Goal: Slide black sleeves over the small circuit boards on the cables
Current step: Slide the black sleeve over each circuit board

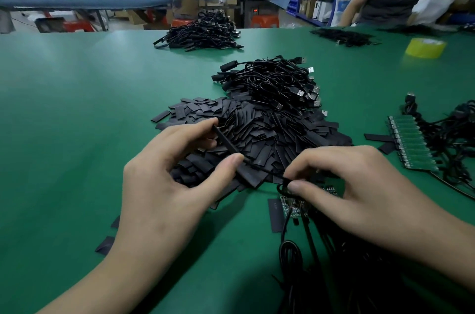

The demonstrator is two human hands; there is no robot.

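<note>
My left hand (169, 172) pinches a flat black sleeve (228, 145) between thumb and fingers, held edge-on above a big heap of loose black sleeves (267, 128). My right hand (359, 185) grips a thin black cable (267, 171) that runs from the sleeve to its fingertips. Under the right fingers lie small green circuit boards (293, 207) with their cables (303, 262) trailing toward me; most of them are hidden by the hand.
A tangle of USB cables (277, 82) lies behind the heap and another bundle (203, 33) farther back. A green board panel (411, 144) with cables lies right, a yellow tape roll (425, 47) far right. A person stands at the table's far right corner.
</note>
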